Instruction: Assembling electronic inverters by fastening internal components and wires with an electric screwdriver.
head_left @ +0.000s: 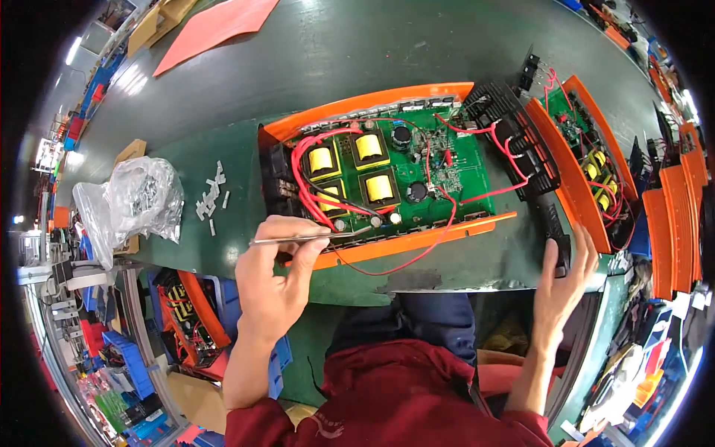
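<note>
An orange metal housing (406, 242) lies lengthwise on the bench, its green circuit board (477, 179) facing up. Several yellow-wound transformers (368, 147) and thick red wires (302, 167) fill its left half. My left hand (272, 276) pinches a pair of metal tweezers (290, 239), whose tips point right over the near edge of the board. Standing off the housing's right end is a black end panel (514, 134), joined by red wires. My right hand (562, 279) is closed around a long black part (553, 231) near the bench's front edge; its full shape is partly hidden.
A clear plastic bag (145, 197) of small parts sits at the left, with small pale pieces (212, 194) loose beside it. A second orange housing (570, 179) stands close at the right, and more orange panels (666, 223) lie beyond it. A pink sheet (216, 33) rests at the back.
</note>
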A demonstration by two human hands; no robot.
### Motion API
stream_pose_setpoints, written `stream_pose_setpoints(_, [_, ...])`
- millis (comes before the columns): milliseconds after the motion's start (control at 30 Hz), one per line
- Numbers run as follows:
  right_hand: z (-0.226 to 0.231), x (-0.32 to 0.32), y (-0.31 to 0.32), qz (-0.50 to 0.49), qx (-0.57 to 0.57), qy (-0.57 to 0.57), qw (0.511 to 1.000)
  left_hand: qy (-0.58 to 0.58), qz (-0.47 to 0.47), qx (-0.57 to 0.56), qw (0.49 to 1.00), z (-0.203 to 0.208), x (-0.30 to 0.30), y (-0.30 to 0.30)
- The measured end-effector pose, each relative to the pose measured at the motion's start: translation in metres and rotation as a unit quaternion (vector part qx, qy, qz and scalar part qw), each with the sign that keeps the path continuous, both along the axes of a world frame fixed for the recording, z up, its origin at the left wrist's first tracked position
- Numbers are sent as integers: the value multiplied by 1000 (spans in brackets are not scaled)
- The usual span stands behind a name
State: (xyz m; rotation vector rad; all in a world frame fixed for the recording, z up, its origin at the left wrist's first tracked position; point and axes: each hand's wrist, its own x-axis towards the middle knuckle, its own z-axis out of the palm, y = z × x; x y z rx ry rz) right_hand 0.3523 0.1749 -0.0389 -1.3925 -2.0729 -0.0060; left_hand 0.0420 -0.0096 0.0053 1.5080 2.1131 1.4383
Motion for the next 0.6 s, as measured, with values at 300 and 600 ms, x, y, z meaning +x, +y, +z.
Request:
stream_pose_setpoints(300, [-12,42,-65,-64,-403,128,904,127,-81,-26,988,-24,-4,16])
stream_pose_setpoints(600, [-27,29,-165,63,-680,217,697,119,-97,-16,988,-41,-4,33])
